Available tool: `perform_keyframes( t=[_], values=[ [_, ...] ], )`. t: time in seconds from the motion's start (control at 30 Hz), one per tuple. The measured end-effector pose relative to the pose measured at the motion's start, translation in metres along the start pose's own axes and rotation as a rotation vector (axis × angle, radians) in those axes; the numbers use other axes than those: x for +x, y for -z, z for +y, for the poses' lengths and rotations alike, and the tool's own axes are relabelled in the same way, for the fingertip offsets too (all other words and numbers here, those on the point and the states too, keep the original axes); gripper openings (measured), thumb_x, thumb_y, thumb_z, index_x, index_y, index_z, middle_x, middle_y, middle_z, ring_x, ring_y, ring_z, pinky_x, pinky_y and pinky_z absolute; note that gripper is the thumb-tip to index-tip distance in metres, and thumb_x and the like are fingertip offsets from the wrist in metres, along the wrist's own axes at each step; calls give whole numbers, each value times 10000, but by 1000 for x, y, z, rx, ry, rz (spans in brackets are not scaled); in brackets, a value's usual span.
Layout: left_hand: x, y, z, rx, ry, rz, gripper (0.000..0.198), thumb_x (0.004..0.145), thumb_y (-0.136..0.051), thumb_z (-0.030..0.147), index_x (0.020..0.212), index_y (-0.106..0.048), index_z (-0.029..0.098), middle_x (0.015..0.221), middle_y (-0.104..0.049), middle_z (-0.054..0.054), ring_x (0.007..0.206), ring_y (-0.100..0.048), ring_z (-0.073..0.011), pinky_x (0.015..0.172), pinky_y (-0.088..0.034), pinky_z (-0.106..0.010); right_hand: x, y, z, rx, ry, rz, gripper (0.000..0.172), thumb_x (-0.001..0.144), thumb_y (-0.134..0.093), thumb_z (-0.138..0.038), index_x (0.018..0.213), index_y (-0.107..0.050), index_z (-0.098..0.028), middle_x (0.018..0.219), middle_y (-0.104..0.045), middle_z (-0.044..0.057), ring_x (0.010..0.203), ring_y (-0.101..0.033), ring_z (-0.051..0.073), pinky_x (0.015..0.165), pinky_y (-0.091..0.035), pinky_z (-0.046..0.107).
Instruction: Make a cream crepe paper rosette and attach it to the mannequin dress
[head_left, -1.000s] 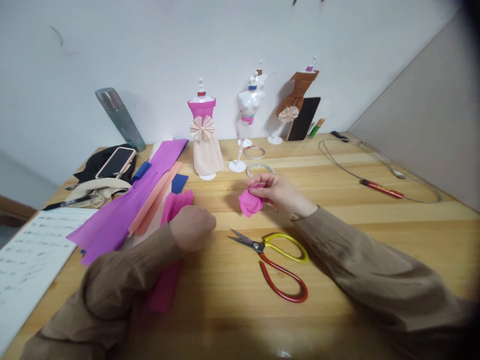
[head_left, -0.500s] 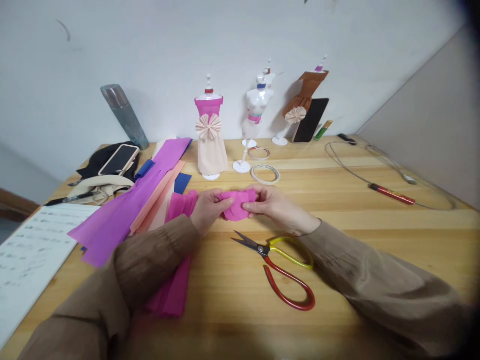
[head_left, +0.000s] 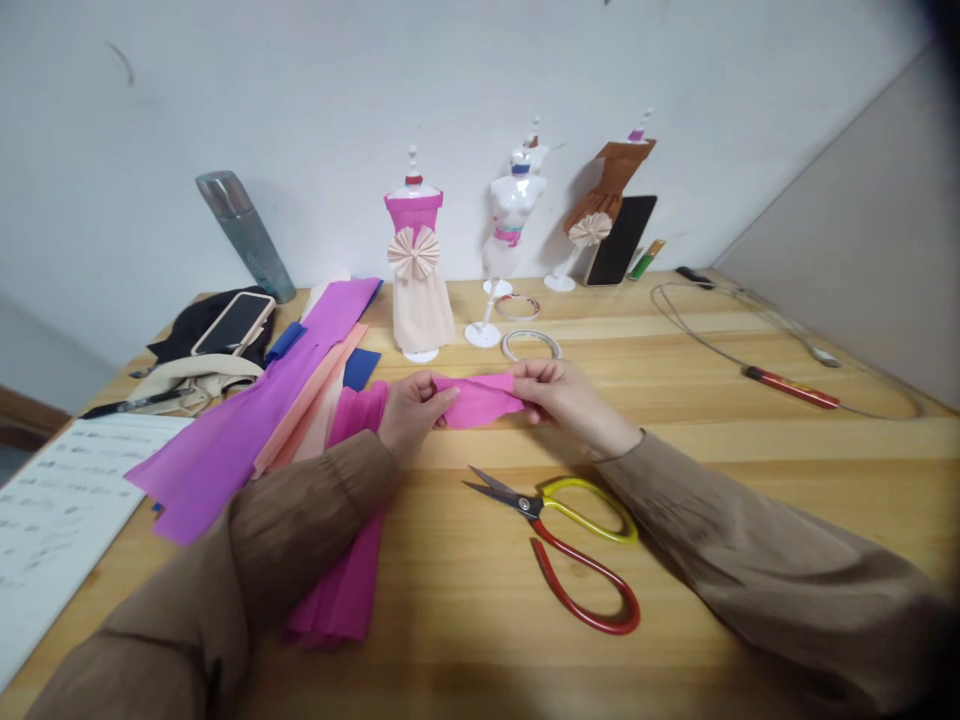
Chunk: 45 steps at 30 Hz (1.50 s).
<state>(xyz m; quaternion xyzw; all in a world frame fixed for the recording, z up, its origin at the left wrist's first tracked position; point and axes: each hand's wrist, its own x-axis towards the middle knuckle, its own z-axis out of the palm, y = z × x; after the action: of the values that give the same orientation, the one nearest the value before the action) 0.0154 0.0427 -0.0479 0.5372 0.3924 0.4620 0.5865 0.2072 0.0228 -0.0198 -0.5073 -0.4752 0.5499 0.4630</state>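
Note:
A small piece of pink crepe paper is stretched between my two hands, just above the table. My left hand pinches its left end between thumb and fingers. At the other end my right hand grips it the same way. Below the hands lie scissors with one yellow and one red handle, their blades slightly apart. A longer strip of magenta crepe paper runs beneath my left forearm, partly hidden by the sleeve.
Purple crepe paper and peach strips lie at left, near a phone and a spray bottle. Behind stand a mini mannequin in a pink and cream dress, a bare one, tape rolls and a brown dress.
My right hand has moved slightly right, away from the left. The pink paper between them has gone from bunched and rounded to a flatter, wider strip.

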Motion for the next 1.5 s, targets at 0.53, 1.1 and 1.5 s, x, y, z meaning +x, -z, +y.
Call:
perform_keyframes(
  t=[0.53,1.1,1.5],
  values=[
    [0,1,-1,-89,47,-50,239,647,-763,341,716,-681,127,507,-598,27,417,-521,-72,423,-428,-191,1,0,3,134,73,-72,246,606,-778,-317,769,-689,-156,451,-537,-58,364,-370,36,373,-227,182],
    [-1,1,5,-272,11,-26,193,644,-701,264,788,-695,135,592,-645,-15,554,-588,-131,552,-457,-262,3,5,3,137,78,-52,97,560,-665,-181,646,-707,-179,483,-603,-18,434,-474,77,432,-363,207],
    [5,5,0,-235,99,-102,573,744,-604,611,1041,-565,123,721,-689,-74,521,-617,-143,486,-450,-242,8,26,-23,171,213,78,95,604,-718,-250,665,-684,-186,504,-571,-19,406,-412,75,388,-284,229]
  ],
)
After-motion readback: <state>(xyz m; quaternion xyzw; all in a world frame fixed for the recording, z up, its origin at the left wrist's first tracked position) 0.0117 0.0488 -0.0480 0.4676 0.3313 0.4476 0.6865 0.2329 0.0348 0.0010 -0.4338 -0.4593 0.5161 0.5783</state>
